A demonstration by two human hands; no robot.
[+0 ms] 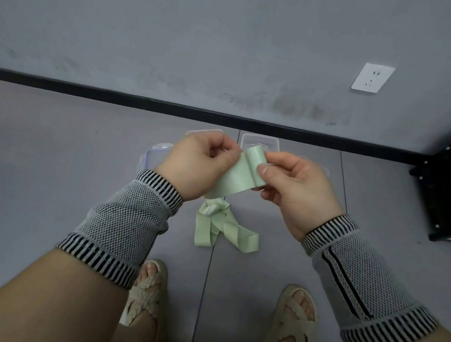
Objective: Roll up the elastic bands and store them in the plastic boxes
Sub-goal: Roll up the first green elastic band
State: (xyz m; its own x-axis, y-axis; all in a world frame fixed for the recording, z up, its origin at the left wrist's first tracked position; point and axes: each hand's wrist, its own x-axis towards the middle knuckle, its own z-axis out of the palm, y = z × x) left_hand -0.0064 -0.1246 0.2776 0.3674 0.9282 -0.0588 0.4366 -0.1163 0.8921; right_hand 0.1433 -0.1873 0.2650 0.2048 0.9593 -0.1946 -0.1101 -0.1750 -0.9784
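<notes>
Risk: started roll on green elastic band (pixel 242 173) slackens or skews if either pinch slips; loose tail piled on floor at frame centre may snag. Left hand (pixel 202 165) and right hand (pixel 296 185) both pinch band. Plastic boxes (pixel 260 142) lie beyond hands.

pale green elastic band (pixel 239 176), its top end curled over into a first turn, the tail hanging in loose folds to the floor; clear plastic boxes (pixel 260 142) (partly hidden) lie behind it.
</notes>
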